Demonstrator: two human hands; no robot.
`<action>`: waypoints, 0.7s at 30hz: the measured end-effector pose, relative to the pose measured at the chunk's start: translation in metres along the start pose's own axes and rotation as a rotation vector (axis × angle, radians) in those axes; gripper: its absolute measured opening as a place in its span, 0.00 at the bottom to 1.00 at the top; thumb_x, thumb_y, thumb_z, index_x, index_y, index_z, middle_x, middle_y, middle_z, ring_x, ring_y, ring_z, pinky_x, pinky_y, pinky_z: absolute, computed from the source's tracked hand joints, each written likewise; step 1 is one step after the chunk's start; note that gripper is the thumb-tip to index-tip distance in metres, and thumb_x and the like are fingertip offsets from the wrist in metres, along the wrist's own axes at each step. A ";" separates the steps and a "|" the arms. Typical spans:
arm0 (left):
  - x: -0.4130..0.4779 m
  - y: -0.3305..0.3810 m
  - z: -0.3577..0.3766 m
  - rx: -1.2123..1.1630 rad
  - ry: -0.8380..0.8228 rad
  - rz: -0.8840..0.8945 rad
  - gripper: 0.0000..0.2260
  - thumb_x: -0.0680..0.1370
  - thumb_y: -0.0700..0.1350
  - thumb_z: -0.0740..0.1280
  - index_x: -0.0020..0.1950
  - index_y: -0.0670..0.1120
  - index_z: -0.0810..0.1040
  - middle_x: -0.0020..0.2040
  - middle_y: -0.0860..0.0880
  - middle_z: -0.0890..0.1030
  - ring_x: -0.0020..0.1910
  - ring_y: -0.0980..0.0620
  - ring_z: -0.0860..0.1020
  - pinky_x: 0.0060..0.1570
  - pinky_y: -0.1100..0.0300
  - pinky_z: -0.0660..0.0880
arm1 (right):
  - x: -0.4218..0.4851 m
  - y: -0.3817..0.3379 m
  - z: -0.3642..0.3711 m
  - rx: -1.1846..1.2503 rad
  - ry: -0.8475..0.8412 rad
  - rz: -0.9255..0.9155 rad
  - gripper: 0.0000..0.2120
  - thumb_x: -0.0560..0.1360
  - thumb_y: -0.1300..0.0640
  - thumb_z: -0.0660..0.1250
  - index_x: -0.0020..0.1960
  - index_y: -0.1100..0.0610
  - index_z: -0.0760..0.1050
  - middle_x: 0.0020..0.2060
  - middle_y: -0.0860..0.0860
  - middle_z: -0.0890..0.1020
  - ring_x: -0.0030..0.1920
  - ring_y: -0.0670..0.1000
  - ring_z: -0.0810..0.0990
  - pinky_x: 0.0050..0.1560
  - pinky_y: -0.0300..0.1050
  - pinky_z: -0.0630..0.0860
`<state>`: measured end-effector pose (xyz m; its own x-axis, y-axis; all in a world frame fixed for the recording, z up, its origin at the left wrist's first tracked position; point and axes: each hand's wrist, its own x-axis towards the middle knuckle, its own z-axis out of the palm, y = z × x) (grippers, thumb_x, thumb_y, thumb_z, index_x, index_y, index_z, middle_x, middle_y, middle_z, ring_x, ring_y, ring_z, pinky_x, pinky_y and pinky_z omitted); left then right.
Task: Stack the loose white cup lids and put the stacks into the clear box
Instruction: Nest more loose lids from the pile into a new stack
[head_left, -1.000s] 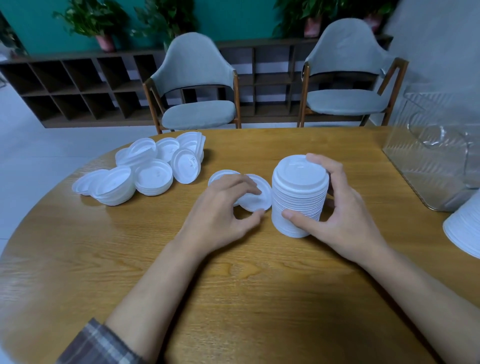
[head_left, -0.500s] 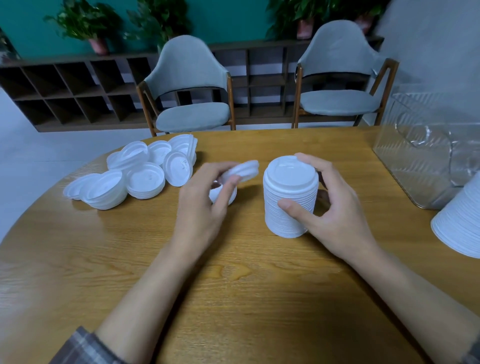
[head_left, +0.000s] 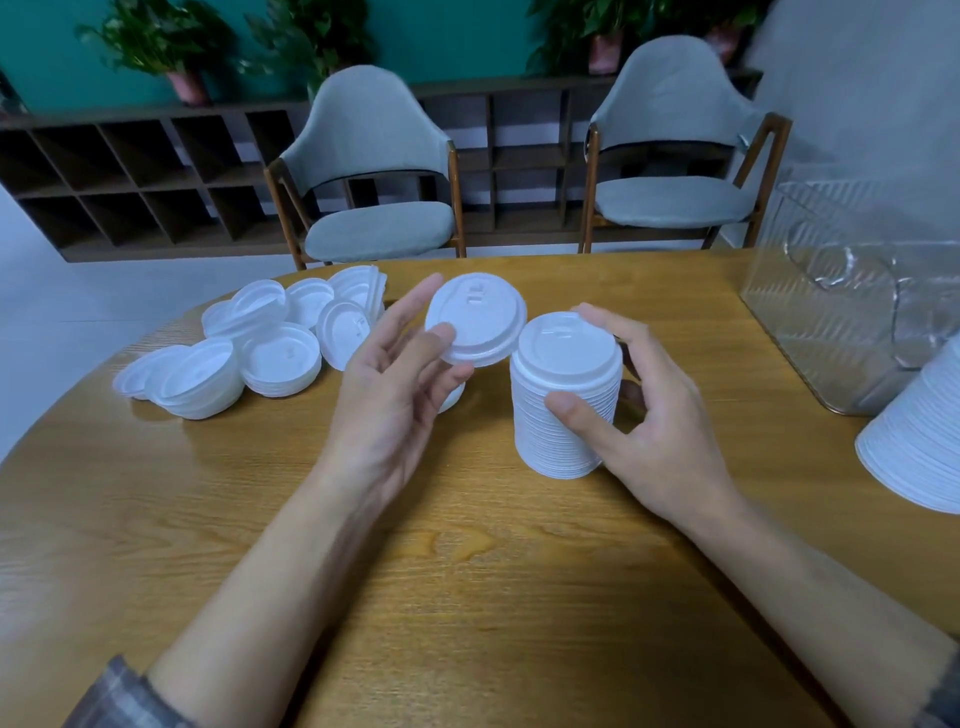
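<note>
Pinching one lid (head_left: 475, 319) in the left grip (head_left: 395, 395), tilted, just beside the top of the tall stack (head_left: 566, 395). Holding that stack on the worktop (head_left: 467, 571) with the right grip (head_left: 654, 415) curled round it. Could go on crooked and jam — or tip the stack over. Well apart from the clear box (head_left: 852, 312).

White lids (head_left: 270, 343), wood-grain table (head_left: 467, 597)

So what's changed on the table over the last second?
The left hand picked one white lid off the table, lifted it and brought it right, beside the top of the lid stack. The right hand kept gripping that stack; the loose lid pile and clear box stayed put.
</note>
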<state>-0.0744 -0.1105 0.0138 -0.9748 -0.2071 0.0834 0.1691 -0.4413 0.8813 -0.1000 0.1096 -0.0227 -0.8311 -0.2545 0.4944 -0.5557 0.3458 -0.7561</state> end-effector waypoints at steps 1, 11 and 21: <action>0.000 0.001 0.000 -0.034 -0.016 -0.012 0.18 0.82 0.36 0.68 0.71 0.49 0.81 0.53 0.51 0.84 0.45 0.57 0.81 0.44 0.68 0.81 | 0.000 0.000 0.000 0.003 -0.004 0.002 0.35 0.74 0.34 0.70 0.76 0.44 0.67 0.70 0.36 0.73 0.71 0.38 0.71 0.66 0.40 0.72; -0.008 -0.008 0.010 0.225 -0.209 0.087 0.23 0.77 0.45 0.76 0.72 0.46 0.79 0.49 0.51 0.84 0.42 0.56 0.78 0.39 0.64 0.75 | 0.000 -0.006 0.003 0.075 -0.015 -0.007 0.42 0.74 0.39 0.74 0.81 0.39 0.55 0.69 0.32 0.73 0.72 0.37 0.71 0.66 0.35 0.73; -0.012 -0.014 0.014 0.480 -0.179 0.193 0.25 0.72 0.50 0.77 0.69 0.49 0.82 0.38 0.55 0.76 0.40 0.57 0.73 0.47 0.64 0.74 | 0.000 -0.003 0.002 0.034 -0.024 -0.055 0.37 0.74 0.35 0.72 0.79 0.40 0.63 0.72 0.37 0.72 0.74 0.44 0.71 0.69 0.57 0.76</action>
<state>-0.0670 -0.0896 0.0073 -0.9493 -0.0750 0.3054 0.3026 0.0465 0.9520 -0.0981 0.1065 -0.0216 -0.7984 -0.2942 0.5254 -0.5991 0.3000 -0.7424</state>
